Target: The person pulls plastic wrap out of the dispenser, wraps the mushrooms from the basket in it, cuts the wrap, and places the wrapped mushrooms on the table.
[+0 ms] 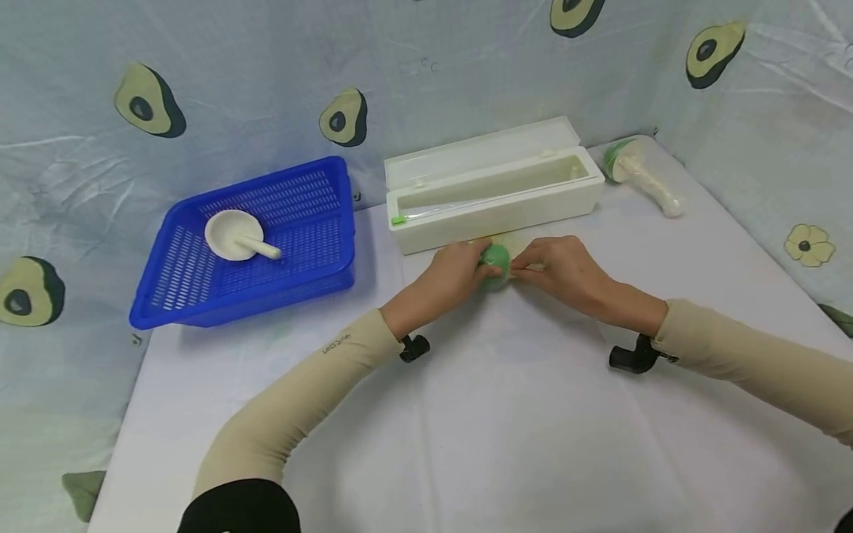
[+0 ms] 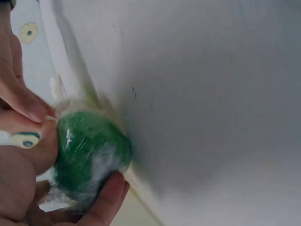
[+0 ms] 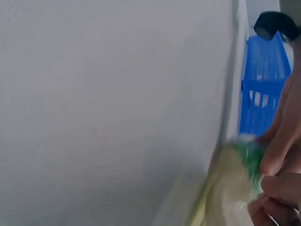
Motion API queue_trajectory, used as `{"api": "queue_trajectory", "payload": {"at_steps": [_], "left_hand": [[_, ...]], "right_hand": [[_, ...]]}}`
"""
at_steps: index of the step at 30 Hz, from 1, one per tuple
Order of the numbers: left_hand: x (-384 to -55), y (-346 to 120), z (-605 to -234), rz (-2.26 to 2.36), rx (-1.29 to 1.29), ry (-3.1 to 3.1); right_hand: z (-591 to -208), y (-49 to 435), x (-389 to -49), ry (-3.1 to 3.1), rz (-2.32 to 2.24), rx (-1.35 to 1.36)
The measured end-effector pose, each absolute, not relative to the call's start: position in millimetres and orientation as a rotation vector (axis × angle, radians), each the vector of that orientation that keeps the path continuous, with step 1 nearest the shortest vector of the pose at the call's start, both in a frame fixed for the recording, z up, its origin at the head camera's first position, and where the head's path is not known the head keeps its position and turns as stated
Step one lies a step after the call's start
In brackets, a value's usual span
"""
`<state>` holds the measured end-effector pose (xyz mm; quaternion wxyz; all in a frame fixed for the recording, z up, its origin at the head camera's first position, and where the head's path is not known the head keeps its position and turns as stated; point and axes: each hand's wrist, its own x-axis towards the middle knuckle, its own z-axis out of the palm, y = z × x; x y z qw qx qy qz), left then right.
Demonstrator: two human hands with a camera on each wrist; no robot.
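My left hand (image 1: 448,275) grips a round, green-faced thing in clear plastic wrap (image 1: 495,265), close in front of the white box (image 1: 496,216). In the left wrist view the green face (image 2: 89,150) shines through crinkled film, with fingers round its edge. The right wrist view shows a cream part (image 3: 230,183) behind the green, blurred. My right hand (image 1: 566,272) pinches at the edge of the wrap with thumb and fingertips, right beside the left hand's thumb. A similar wrapped thing with a green end and a cream handle (image 1: 643,174) lies at the back right.
The white box has its lid (image 1: 483,152) raised at the back; inside lies a thin clear packet with a green tip (image 1: 398,220). To the left a blue basket (image 1: 253,296) holds a white round-headed thing with a short handle (image 1: 233,235). Fabric walls stand behind and right.
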<state>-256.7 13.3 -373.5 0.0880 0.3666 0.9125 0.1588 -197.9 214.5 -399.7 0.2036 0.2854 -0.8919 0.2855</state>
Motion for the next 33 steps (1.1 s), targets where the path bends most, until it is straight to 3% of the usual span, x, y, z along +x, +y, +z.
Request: {"api": "queue_trajectory", "payload": {"at_steps": [4, 15, 22, 28, 33], "left_hand": [[-263, 15, -375, 0.579, 0.944, 2.711], [-280, 10, -373, 0.69, 0.865, 2.616], [-284, 11, -369, 0.604, 0.831, 2.601], [-282, 7, -371, 0.623, 0.849, 2.593], [-281, 7, -369, 0.609, 0.856, 2.614]], "right_hand": [[-397, 212, -197, -2.519, 0.737, 0.874], [-401, 222, -204, -2.849, 0.508, 1.024], [-404, 231, -204, -3.135, 1.006, 1.222], [-384, 251, -214, -2.887, 1.174, 1.037], [-373, 262, -222, -2.784, 0.975, 0.814]]}}
